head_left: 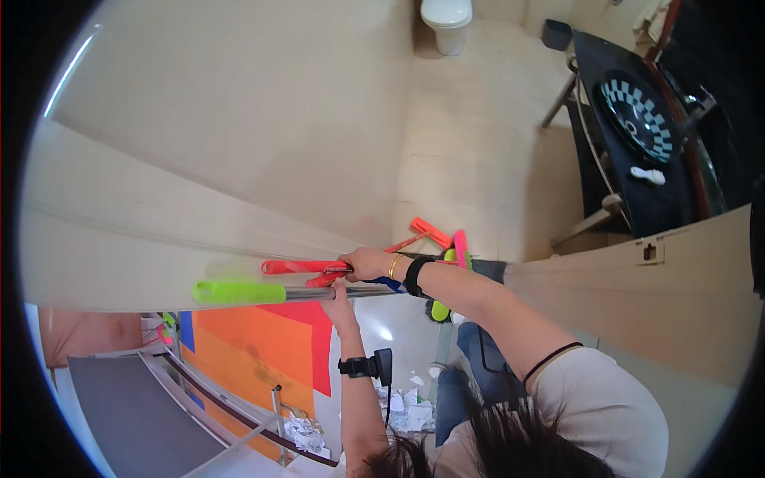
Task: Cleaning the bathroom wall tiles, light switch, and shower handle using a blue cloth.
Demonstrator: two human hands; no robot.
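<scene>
My left hand (342, 309) is closed round a metal pole near its bright green grip (239, 292), which points left. Just above it, my right hand (370, 264) is wrapped round red handles; one long red handle (299, 267) sticks out to the left and a shorter red handle (325, 280) lies under it. Beyond my right hand, a flat orange-red tool head (431, 232) and a pink tool head (460, 248) rest low by the doorway. Fuzzy green heads (439, 311) show near my feet. My right forearm hides where the poles and heads join.
A white toilet (448, 24) and a dark bin (556, 34) stand in the far room. At right is a black counter with a checkered basin (637, 115) and white brush (648, 176). Lower left, a grey-topped table (143, 414) stands near scattered paper scraps (410, 410) and orange flooring (255, 350).
</scene>
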